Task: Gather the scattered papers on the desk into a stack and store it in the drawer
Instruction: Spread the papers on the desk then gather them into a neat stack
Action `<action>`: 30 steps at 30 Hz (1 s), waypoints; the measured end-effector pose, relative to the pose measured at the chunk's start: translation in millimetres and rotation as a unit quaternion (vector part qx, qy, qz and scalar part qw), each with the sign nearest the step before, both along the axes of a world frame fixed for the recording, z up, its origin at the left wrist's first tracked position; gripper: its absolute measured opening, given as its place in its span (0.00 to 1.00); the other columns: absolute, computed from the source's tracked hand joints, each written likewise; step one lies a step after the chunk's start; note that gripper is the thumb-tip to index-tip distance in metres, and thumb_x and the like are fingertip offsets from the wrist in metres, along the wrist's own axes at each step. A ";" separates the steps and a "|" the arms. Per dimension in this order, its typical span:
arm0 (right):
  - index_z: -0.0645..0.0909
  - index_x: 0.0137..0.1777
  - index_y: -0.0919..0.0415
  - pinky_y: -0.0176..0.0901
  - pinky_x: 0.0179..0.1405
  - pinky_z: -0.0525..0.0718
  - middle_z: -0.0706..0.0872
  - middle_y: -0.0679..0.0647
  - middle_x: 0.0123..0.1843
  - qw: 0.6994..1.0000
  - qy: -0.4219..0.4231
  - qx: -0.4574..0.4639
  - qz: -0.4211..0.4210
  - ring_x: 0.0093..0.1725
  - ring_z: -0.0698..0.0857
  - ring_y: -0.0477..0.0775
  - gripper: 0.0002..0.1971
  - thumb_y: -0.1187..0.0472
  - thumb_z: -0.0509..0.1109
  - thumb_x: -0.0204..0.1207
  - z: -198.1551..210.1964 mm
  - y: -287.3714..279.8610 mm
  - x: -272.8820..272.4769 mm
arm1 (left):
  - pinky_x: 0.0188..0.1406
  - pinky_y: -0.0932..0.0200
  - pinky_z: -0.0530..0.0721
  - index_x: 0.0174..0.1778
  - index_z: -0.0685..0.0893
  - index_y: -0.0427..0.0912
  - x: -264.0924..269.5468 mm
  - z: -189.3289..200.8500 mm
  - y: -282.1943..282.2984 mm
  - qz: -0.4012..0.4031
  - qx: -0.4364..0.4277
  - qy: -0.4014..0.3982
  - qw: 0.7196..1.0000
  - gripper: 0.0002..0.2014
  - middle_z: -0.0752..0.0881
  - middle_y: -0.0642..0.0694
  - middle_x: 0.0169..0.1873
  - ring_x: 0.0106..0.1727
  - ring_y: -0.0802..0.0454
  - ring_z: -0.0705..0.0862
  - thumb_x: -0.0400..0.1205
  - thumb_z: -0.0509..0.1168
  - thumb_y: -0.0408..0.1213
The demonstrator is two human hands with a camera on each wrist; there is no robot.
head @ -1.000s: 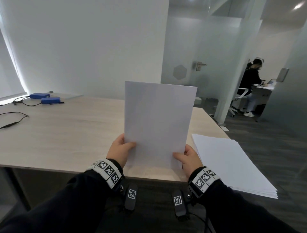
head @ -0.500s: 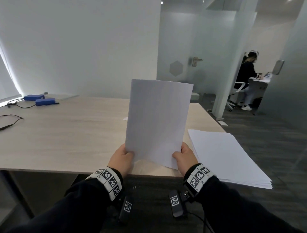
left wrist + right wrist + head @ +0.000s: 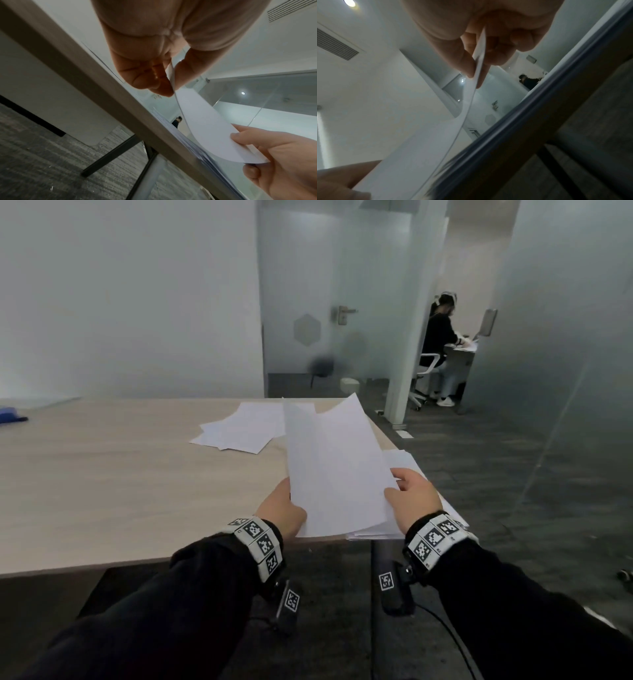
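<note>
Both hands hold a thin white bundle of paper (image 3: 335, 470) by its near corners, tilted away from me. My left hand (image 3: 287, 501) pinches the left corner, my right hand (image 3: 397, 484) the right corner. The bundle hangs just above a paper stack (image 3: 402, 460) at the desk's front right corner. Several loose sheets (image 3: 243, 428) lie overlapped farther back on the desk (image 3: 120, 474). In the left wrist view my left hand (image 3: 173, 86) grips the sheet's edge (image 3: 205, 128) between thumb and fingers. In the right wrist view my right hand (image 3: 476, 78) pinches the same paper (image 3: 428, 155) above the stack's edge (image 3: 539, 108).
A blue device (image 3: 10, 416) lies at the desk's far left. Frosted glass walls and a door stand behind the desk. A person (image 3: 440, 337) sits at another desk beyond the glass. Dark carpet runs to the right of the desk.
The paper has tipped from upright to leaning forward and moved right, over the corner stack. My view turned right, and the loose sheets behind it now show.
</note>
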State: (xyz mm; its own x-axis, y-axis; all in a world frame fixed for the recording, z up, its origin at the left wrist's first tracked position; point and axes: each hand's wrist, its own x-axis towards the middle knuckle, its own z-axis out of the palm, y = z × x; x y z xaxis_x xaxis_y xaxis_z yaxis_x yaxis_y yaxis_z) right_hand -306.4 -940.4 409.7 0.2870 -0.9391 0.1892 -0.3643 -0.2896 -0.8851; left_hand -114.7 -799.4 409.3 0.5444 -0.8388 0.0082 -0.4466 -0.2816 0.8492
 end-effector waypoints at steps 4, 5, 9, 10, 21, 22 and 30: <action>0.84 0.59 0.50 0.46 0.53 0.83 0.88 0.49 0.50 0.996 0.061 -0.006 -0.058 0.51 0.87 0.54 0.16 0.62 0.69 0.72 -4.8 -18.9 -40.1 | 0.31 0.61 0.80 0.67 0.80 0.47 -30.0 1.9 -26.3 -0.041 -0.001 -0.018 0.999 0.23 0.86 0.49 0.38 0.35 0.51 0.84 0.76 0.65 0.26; 0.84 0.60 0.50 0.44 0.52 0.81 0.88 0.50 0.51 0.995 0.076 -0.005 -0.070 0.51 0.86 0.54 0.16 0.63 0.69 0.72 -6.0 -22.5 -48.6 | 0.26 0.64 0.77 0.67 0.80 0.47 -35.3 1.7 -31.5 -0.048 0.001 -0.027 0.999 0.23 0.84 0.50 0.34 0.29 0.52 0.82 0.76 0.65 0.27; 0.86 0.60 0.52 0.46 0.52 0.85 0.90 0.51 0.52 0.991 0.094 0.018 -0.098 0.50 0.88 0.54 0.17 0.62 0.70 0.72 -16.2 -38.3 -72.0 | 0.27 0.61 0.83 0.71 0.78 0.44 -50.5 1.0 -45.4 -0.075 0.024 -0.055 0.995 0.24 0.80 0.51 0.30 0.26 0.51 0.80 0.77 0.67 0.32; 0.87 0.59 0.53 0.47 0.53 0.86 0.90 0.51 0.51 0.990 0.090 0.025 -0.102 0.50 0.89 0.55 0.16 0.63 0.70 0.72 -18.3 -42.5 -75.7 | 0.29 0.62 0.82 0.74 0.76 0.42 -52.9 1.3 -47.4 -0.078 0.029 -0.056 0.995 0.25 0.80 0.52 0.31 0.29 0.49 0.81 0.78 0.68 0.33; 0.84 0.56 0.42 0.59 0.70 0.75 0.82 0.46 0.65 0.976 0.160 -0.040 -0.145 0.65 0.80 0.57 0.14 0.47 0.67 0.72 0.9 -35.9 -54.6 | 0.65 0.50 0.82 0.72 0.77 0.56 -20.4 -14.1 -22.2 -0.054 0.038 -0.070 0.995 0.25 0.82 0.55 0.62 0.58 0.54 0.83 0.80 0.66 0.59; 0.83 0.54 0.40 0.59 0.70 0.75 0.81 0.45 0.66 0.977 0.164 -0.058 -0.123 0.66 0.80 0.56 0.10 0.47 0.67 0.74 6.8 -28.6 -42.0 | 0.65 0.49 0.82 0.71 0.78 0.57 -11.9 -15.8 -14.0 -0.049 0.039 -0.089 0.994 0.24 0.82 0.56 0.60 0.58 0.55 0.82 0.80 0.66 0.59; 0.82 0.46 0.40 0.57 0.63 0.71 0.82 0.38 0.56 0.896 0.356 -0.234 0.128 0.57 0.81 0.50 0.12 0.41 0.58 0.76 62.9 29.4 111.5 | 0.67 0.50 0.75 0.66 0.81 0.61 89.8 -20.3 67.0 0.004 0.120 -0.281 0.952 0.20 0.82 0.60 0.65 0.67 0.55 0.79 0.81 0.60 0.61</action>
State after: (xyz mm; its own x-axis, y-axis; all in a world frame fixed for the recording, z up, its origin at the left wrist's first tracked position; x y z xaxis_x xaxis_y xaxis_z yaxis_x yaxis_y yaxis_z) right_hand -195.0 -911.0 472.5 0.6857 -0.6913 0.2280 -0.6573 -0.7226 -0.2142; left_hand -24.9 -732.4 389.0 0.5170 -0.8489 0.1098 -0.8089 -0.4426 0.3869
